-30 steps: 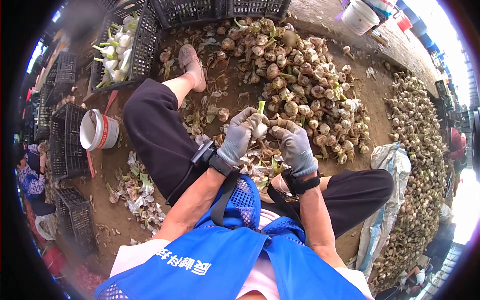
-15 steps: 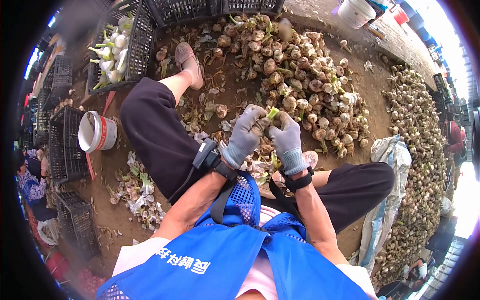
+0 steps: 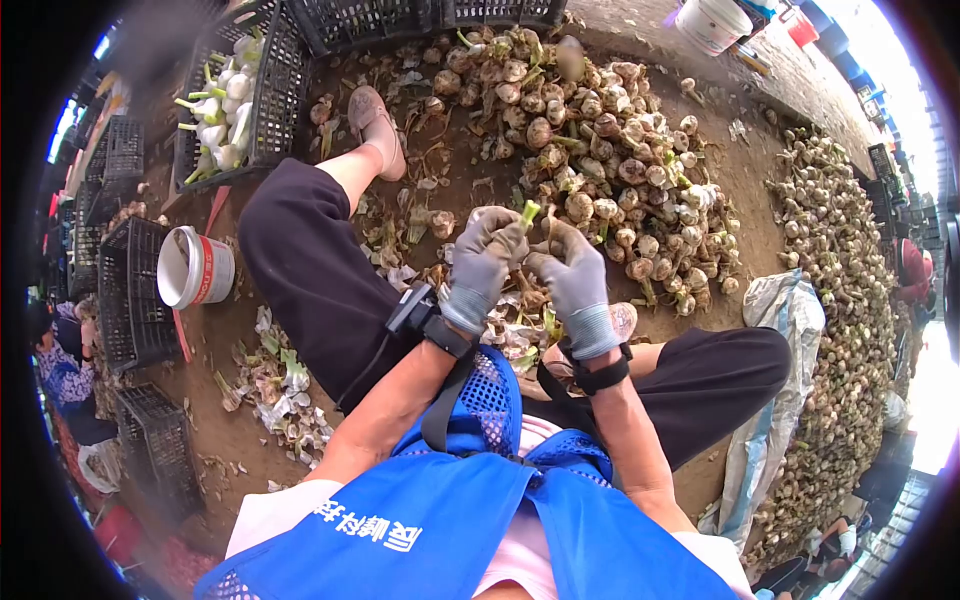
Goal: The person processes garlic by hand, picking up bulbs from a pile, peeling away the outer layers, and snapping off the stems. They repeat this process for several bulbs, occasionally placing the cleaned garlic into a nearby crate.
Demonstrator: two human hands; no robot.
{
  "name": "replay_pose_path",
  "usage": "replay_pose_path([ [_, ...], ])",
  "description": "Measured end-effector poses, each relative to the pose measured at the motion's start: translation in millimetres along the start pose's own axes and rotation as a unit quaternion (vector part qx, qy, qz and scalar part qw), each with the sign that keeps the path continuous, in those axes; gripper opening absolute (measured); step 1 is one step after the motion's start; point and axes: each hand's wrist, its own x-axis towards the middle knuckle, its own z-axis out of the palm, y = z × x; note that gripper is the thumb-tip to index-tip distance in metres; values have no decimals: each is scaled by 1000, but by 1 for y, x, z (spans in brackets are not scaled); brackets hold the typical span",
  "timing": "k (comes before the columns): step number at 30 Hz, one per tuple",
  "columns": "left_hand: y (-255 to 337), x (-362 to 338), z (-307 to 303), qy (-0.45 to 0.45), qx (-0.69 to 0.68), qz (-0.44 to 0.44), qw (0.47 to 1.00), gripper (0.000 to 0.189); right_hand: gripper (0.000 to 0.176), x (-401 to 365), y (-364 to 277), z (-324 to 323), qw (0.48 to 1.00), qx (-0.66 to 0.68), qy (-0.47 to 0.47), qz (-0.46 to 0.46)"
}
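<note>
Green stem (image 3: 530, 212): pokes up from the left fingers, in front of the chest; any bulb below it is hidden by the glove.
Gap at the stem: the fingertips met around it half a second ago; now the right ones have come away, so the left hand alone seems to bear it.
Left hand (image 3: 483, 262): grey-gloved, narrow, fingers curled around the stem's base, wrist raised.
Right hand (image 3: 575, 275): beside it, apart from the stem, fingers bent and thumb turned inward; whether it pinches anything, I cannot tell.
Arms: both reach forward, elbows bent, forearms converging between the spread knees.
Skins (image 3: 285, 385): scattered on the ground by the left knee.
Garlic pile (image 3: 600, 150): just beyond the right hand, roots and dirt on.
Black crate (image 3: 285, 100): past the left foot, holding white bulbs (image 3: 232, 105).
Bucket (image 3: 215, 268): left of the left knee, tilted.
</note>
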Motion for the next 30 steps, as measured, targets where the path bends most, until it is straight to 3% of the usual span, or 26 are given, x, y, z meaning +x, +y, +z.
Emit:
replay_pose_path([
  [1,5,-3,6,5,101,57,993,7,37,0,-1,4,1000,1,0,-1],
  [2,3,-3,8,5,101,58,993,7,39,0,-3,7,998,-51,21,12],
  [4,3,-4,12,32,340,278,898,4,42,-1,-6,13,985,-155,62,38],
  [5,3,-8,15,53,298,216,928,3,42,-1,-5,16,985,-154,62,40],
  [8,-19,-6,10,88,213,153,961,4,40,3,1,21,978,-180,108,6],
  [10,-19,-7,15,93,199,177,959,3,40,7,6,23,992,-74,94,-41],
  [12,-16,-12,19,108,-11,79,991,7,40,6,12,20,993,-81,82,-24],
  [14,-17,-9,11,100,12,51,994,8,40,12,23,18,996,-15,86,-34],
  [16,-19,0,-1,24,-265,-1,964,14,38,15,22,10,994,-24,109,-5],
  [18,-11,-1,-2,79,-223,-35,971,19,32,34,71,-15,984,-88,151,25],
  [20,-4,4,-11,-5,-318,-114,941,15,36,37,95,-37,974,-154,83,146],
  [21,-4,5,-9,51,-312,-112,942,19,35,41,130,-51,971,-201,30,127],
  [22,-3,7,-10,53,-313,-108,942,19,37,35,122,-49,963,-263,5,62],
  [24,-3,8,-14,30,-383,-153,911,26,38,30,102,-47,976,-216,-7,-23],
  [25,-7,10,-17,-8,-379,-151,913,33,37,23,69,-42,995,-85,-5,46],
  [27,-14,8,-18,0,-341,-131,931,32,29,6,3,-28,978,156,1,136],
  [30,-28,16,-25,-45,-341,-113,932,28,24,-7,-6,-17,994,71,13,80],
])
